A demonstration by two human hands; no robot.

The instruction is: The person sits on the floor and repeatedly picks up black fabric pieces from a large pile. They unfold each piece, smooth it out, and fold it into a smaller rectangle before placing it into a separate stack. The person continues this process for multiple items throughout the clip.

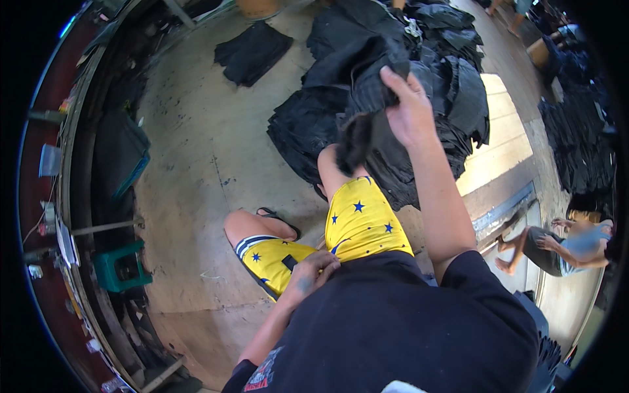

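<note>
The right hand (407, 108) is clutching a black cloth piece (359, 134) off the dark pile (393, 78) (lifted clear for separating, seemingly), while the left hand (311, 272) is resting loosely curled, holding nothing, on yellow shorts (360, 219) below that pile.

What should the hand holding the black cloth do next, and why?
Probably lift the black cloth a little higher, free of the pile. The right hand grips its top edge and its lower end hangs over the knee, but its upper part lies against the pile of dark pieces. The left hand rests on the yellow shorts, free to help.
</note>
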